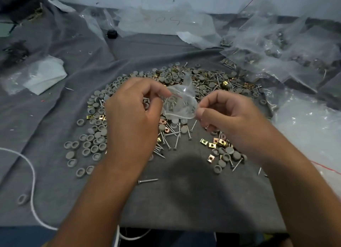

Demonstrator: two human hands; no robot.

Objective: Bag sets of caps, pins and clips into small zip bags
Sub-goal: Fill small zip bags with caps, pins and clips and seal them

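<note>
A small clear zip bag point(180, 103) with a red line near its mouth hangs between both hands above the pile. Caps and pins show through its plastic. My left hand point(132, 110) pinches its upper left edge. My right hand point(227, 114) pinches its lower right edge. Below and around lie grey round caps point(92, 141), silver pins point(175, 138) and brass-coloured square clips point(212, 145), spread loosely over a grey cloth point(175, 200).
Filled clear bags point(276, 49) are heaped at the back right, and more plastic point(310, 121) lies at the right. A white folded sheet point(46, 75) sits at the left. A white cord point(33, 182) curves along the front left. One pin point(148, 181) lies alone near the front.
</note>
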